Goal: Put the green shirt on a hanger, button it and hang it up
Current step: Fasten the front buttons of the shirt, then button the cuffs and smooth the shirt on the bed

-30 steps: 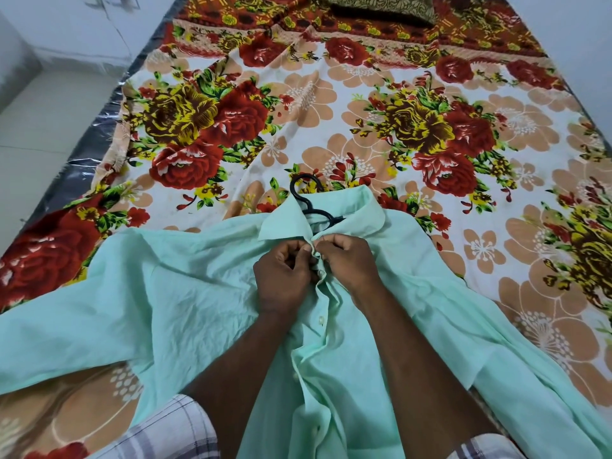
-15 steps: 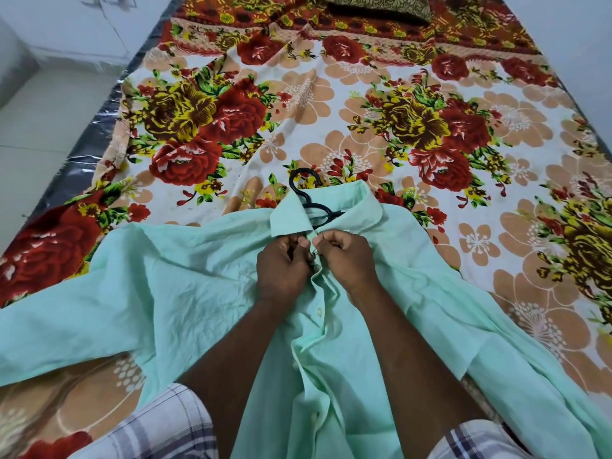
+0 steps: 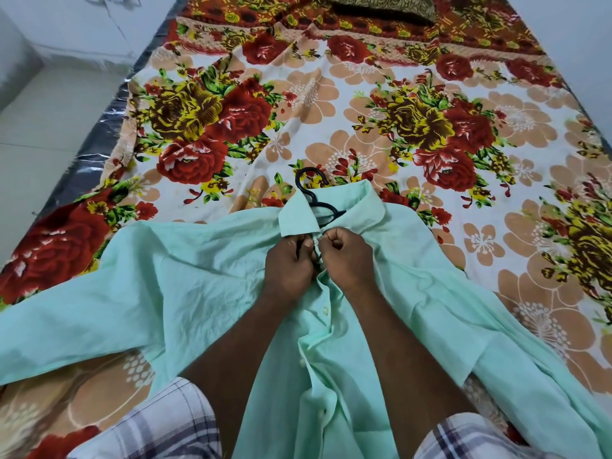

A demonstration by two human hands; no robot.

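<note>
Barely anything's moved: my left hand point(image 3: 287, 264) and right hand point(image 3: 348, 257) still pinch the green shirt point(image 3: 185, 286) under its collar, near me on the bedsheet point(image 3: 364, 104) (hanger point(image 3: 307, 194) already inside). Top button's still in progress, I reckon.

one head-worn wide-angle view looks forward and down, close over the bed point(image 3: 496, 134).
</note>
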